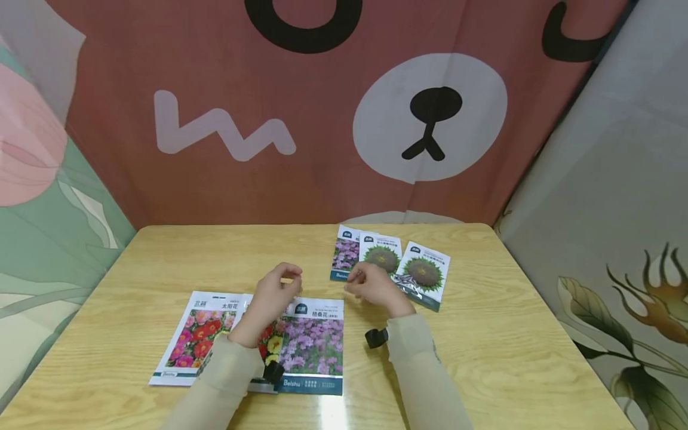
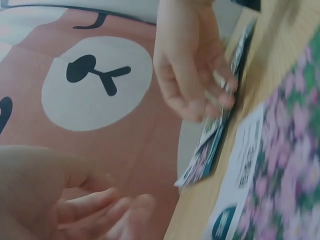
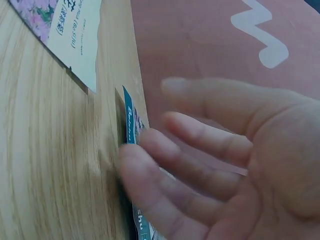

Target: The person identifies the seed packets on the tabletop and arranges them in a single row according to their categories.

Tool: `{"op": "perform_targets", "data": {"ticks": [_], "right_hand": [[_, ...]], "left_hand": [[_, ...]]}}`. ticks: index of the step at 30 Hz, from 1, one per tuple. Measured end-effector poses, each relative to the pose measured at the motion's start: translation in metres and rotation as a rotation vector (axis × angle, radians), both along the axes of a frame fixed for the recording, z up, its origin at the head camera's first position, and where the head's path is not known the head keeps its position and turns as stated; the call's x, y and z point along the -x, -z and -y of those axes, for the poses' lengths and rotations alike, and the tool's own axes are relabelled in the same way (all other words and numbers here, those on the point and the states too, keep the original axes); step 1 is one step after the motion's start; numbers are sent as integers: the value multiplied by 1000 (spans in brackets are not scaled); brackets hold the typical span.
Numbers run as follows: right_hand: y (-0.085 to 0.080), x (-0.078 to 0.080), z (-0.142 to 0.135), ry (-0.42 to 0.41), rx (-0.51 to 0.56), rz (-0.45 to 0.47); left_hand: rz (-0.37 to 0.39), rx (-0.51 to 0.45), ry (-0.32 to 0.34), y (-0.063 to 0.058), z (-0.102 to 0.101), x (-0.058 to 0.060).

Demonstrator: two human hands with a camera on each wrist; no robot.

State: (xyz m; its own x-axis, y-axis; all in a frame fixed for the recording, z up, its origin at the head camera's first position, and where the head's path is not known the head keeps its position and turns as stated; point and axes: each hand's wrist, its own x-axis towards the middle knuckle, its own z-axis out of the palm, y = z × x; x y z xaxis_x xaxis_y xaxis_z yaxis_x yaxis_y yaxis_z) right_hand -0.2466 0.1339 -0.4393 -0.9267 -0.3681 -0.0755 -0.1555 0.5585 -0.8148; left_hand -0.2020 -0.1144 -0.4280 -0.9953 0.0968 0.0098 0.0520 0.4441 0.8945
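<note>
My left hand (image 1: 273,295) hovers with loosely curled fingers and nothing in it, over the larger seed packets. Beneath it lie a packet with pink and red flowers (image 1: 201,337), a partly hidden packet with red and yellow flowers (image 1: 273,345), and a purple-flower packet (image 1: 313,346). The right hand (image 1: 376,289), empty too, has relaxed, bent fingers close to three smaller packets. These are a purple-flower one (image 1: 344,255) and two showing a round green-edged plant, one overlapping it (image 1: 383,254) and one tilted at the right (image 1: 426,273). In the right wrist view the right hand's fingers (image 3: 170,165) are apart.
The packets lie on a wooden table (image 1: 510,334). A reddish curtain with a bear face (image 1: 322,131) hangs behind its far edge. Floral cloths stand at the left (image 1: 32,251) and right (image 1: 602,209). Each wrist wears a small black device (image 1: 376,338).
</note>
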Motion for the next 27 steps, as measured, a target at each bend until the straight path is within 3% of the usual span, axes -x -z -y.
{"op": "perform_targets", "data": {"ticks": [4, 8, 16, 21, 27], "right_hand": [[-1, 1, 4, 88, -15, -121], [-3, 0, 9, 134, -7, -153], [1, 6, 17, 97, -80, -172], [5, 13, 26, 54, -208, -227], [8, 19, 30, 55, -295, -206]], "left_hand": [[-5, -91, -71, -1, -11, 7], [31, -154, -106, 1, -21, 15], [181, -423, -143, 15, -47, 21], [235, -445, -142, 20, -61, 24], [282, -447, -132, 24, -71, 32]]}}
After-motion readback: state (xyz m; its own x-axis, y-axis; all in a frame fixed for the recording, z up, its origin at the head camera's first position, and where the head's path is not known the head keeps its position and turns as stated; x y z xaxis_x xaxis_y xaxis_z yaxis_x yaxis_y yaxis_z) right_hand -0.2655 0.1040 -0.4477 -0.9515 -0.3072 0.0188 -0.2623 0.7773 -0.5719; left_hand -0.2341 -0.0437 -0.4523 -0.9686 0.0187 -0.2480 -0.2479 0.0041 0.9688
